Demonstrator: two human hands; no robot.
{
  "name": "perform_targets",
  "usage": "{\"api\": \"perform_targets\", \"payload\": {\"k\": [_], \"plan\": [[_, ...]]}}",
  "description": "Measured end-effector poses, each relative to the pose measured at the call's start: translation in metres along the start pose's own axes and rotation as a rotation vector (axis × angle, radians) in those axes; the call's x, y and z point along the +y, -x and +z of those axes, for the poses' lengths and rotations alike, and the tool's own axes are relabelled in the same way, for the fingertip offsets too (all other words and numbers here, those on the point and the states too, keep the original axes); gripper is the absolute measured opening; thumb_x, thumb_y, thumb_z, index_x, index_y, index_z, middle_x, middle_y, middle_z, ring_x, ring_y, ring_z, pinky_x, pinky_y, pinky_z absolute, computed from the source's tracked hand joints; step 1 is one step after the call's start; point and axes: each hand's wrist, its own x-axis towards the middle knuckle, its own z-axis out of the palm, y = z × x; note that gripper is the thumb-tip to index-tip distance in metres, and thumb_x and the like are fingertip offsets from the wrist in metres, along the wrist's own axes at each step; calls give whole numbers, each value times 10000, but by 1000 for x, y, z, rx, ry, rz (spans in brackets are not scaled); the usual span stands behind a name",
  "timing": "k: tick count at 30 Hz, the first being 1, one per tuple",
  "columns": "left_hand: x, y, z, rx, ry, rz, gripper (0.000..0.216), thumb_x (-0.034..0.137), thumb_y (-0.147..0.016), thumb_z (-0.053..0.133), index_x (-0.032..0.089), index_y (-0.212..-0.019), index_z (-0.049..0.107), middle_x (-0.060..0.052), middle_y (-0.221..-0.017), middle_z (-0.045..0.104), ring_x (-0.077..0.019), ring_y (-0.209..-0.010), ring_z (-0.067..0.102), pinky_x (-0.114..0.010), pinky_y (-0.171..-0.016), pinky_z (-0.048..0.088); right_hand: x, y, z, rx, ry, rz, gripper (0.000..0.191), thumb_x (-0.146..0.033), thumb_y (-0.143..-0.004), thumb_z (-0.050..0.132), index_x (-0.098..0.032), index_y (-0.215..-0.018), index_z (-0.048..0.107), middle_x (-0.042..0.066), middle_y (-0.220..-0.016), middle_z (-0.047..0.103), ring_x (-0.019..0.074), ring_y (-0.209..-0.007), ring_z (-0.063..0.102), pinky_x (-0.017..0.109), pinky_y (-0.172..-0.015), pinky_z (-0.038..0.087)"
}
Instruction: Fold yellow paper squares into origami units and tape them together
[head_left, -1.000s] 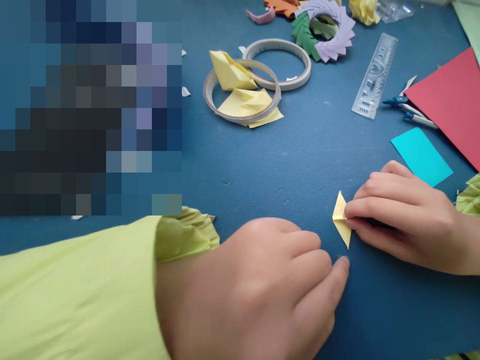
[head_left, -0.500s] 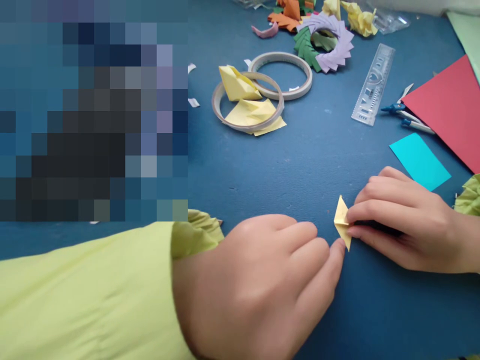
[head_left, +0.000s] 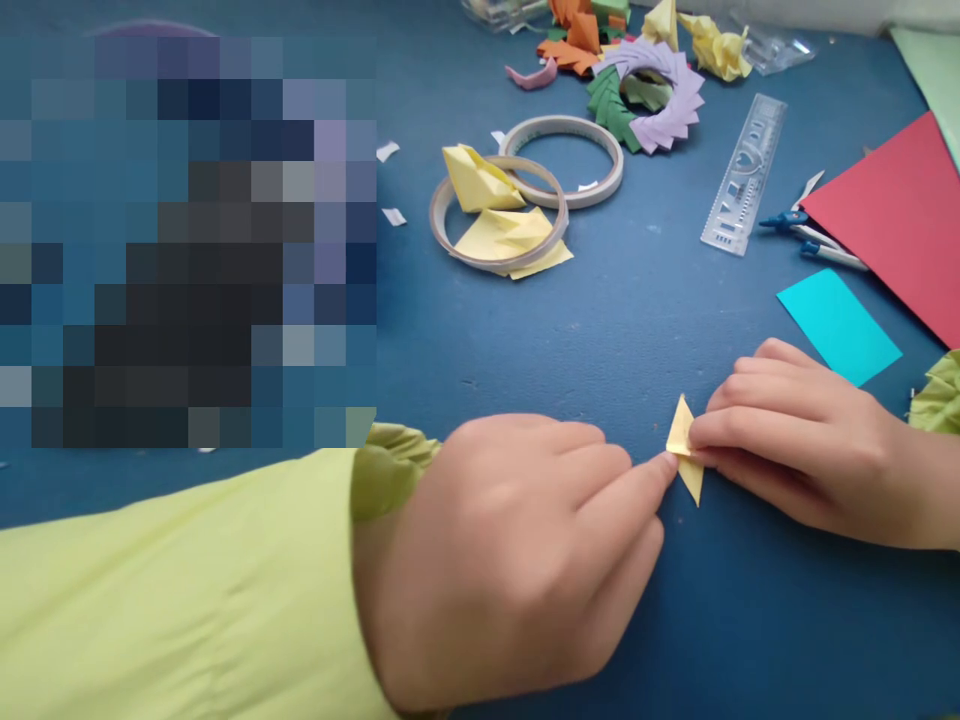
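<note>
Our left hand [head_left: 525, 540], curled on nothing, sets one fingertip [head_left: 666, 463] against the folded yellow piece [head_left: 684, 438] that our right hand [head_left: 810, 455] pinches flat on the blue table [head_left: 637, 300], where we judge a firm, even press along the crease serves best, tape rings [head_left: 616, 165] lying well beyond.

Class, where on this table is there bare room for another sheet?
Bare table between the tape rings, the ruler and the right hand; more on the near side of that hand. Crowded around the paper wreath and by the red sheet.
</note>
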Motion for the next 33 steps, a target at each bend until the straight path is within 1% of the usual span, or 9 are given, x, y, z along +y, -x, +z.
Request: {"api": "perform_targets", "payload": {"k": [4,8,13,15,18,21,24,28,33], "plan": [[-1,-3,-1,38,74,-148,263,73,-808,422,138,-719,661,-3,-534,598,-112,-446,507,-241,-424,410,0,0,0,16,16,-24,145,-161,-931,436,-126,-895,572,44,-766,581,139,-688,472,304,-647,359],[0,-2,-3,11,18,-138,246,98,-832,437,129,-863,679,3,-550,606,-108,-466,510,-237,-444,421,0,1,1,19,35,-23,163,-169,-939,423,-134,-889,575,38,-760,578,138,-682,485,305,-637,366],[0,-3,0,26,-11,-106,205,93,-820,493,114,-887,686,-11,-566,589,-131,-512,490,-273,-472,431,-1,1,0,63,23,-26,127,-159,-928,447,-148,-883,565,35,-742,589,128,-664,500,305,-639,381],[-2,-6,2,67,-15,-95,209,71,-797,529,106,-934,684,-48,-656,607,-157,-600,505,-304,-528,459,-3,0,-1,102,-17,-8,92,-140,-914,467,-154,-887,555,35,-743,596,124,-665,515,303,-644,395],[-5,-9,3,141,-49,-59,234,51,-773,580,113,-980,669,-115,-908,640,-217,-834,551,-382,-708,504,-6,-3,-4,142,-119,50,56,-111,-887,508,-154,-879,543,26,-740,594,116,-678,539,293,-641,411],[-7,-8,3,142,-40,-4,180,61,-801,588,135,-951,652,-91,-1009,662,-234,-967,560,-392,-810,511,-9,-3,-8,145,-238,93,54,-104,-883,515,-155,-878,533,5,-722,587,98,-667,544,275,-641,424],[-6,-6,1,154,10,18,140,87,-842,560,147,-944,635,-50,-978,692,-224,-954,577,-379,-798,527,-9,1,-10,127,-297,97,61,-158,-911,481,-148,-950,527,33,-790,610,111,-740,572,267,-681,463],[-5,-6,0,152,124,24,79,77,-817,577,114,-870,623,-42,-890,711,-194,-857,603,-343,-794,546,-7,6,-12,236,-140,-24,298,-345,-942,438,-123,-1138,474,129,-987,618,192,-950,584,350,-772,486],[-3,-9,1,156,170,48,74,96,-822,555,129,-844,618,-29,-859,721,-156,-767,629,-325,-771,555,-12,6,-11,214,66,-92,110,-159,-868,570,-128,-973,561,62,-814,639,137,-752,593,310,-648,476]]}}
